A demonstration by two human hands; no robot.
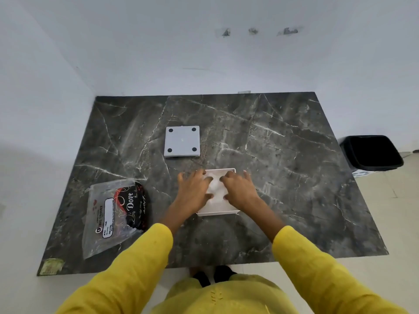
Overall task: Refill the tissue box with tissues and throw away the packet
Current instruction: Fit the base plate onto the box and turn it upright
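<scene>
Dark marble table against a white wall: your left hand and right hand lie flat, fingers spread, pressing tissues into the open white box at centre. Its lid lies just beyond, underside up; the packet lies near left, a black bin off the right edge.
</scene>
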